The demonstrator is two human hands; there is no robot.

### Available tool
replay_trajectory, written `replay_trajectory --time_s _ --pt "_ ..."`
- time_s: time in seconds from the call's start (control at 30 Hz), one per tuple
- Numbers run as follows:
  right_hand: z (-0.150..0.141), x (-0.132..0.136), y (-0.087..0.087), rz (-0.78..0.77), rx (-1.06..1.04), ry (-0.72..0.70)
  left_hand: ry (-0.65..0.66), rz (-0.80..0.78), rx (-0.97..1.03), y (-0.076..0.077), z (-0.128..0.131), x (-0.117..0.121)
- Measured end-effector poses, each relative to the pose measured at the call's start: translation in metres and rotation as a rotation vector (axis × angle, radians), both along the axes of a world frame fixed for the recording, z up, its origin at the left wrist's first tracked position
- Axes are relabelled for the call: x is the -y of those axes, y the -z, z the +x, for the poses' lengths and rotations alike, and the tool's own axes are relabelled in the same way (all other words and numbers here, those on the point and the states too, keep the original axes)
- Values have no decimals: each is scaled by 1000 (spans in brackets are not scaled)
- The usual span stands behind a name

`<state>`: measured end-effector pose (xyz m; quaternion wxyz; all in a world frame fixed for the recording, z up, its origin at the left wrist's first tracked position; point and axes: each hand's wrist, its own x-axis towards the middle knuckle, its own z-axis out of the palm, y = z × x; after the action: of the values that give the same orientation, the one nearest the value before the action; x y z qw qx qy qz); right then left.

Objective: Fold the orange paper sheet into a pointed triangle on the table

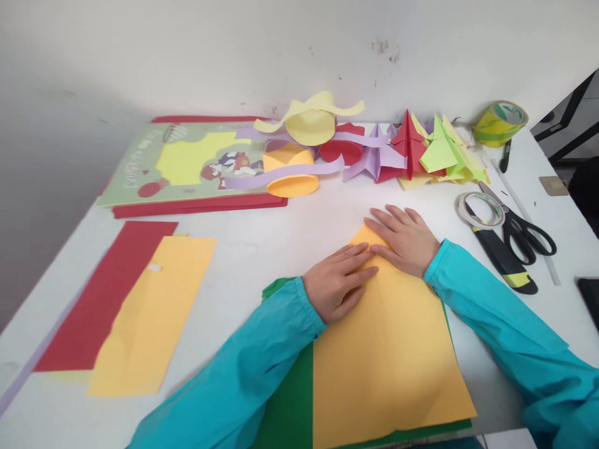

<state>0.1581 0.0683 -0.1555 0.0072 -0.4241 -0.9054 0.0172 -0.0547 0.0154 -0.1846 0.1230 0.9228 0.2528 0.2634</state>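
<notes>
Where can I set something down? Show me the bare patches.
White table shows between the narrow orange sheet and the left sleeve, between the orange paper ring and the left hand, and, more tightly, between the right hand and the white tape roll. Crowded: the back, with folded papers; the right, around the scissors.

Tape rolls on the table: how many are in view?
2: a yellow-green roll at the back right by the wall, and a white roll nearer, at the top end of the black-and-yellow cutter. Others could be hidden behind the folded papers.
</notes>
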Motion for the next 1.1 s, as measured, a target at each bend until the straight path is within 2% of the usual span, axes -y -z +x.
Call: replay_trajectory --time_s 0.5,1.1 --pt "2 -1 -2 -32 -45 8 -5 -14 -11 -1 0 0" --pt "0 -1 -4 76 -17 -35 -6 -40 -28 -3 -1 2"
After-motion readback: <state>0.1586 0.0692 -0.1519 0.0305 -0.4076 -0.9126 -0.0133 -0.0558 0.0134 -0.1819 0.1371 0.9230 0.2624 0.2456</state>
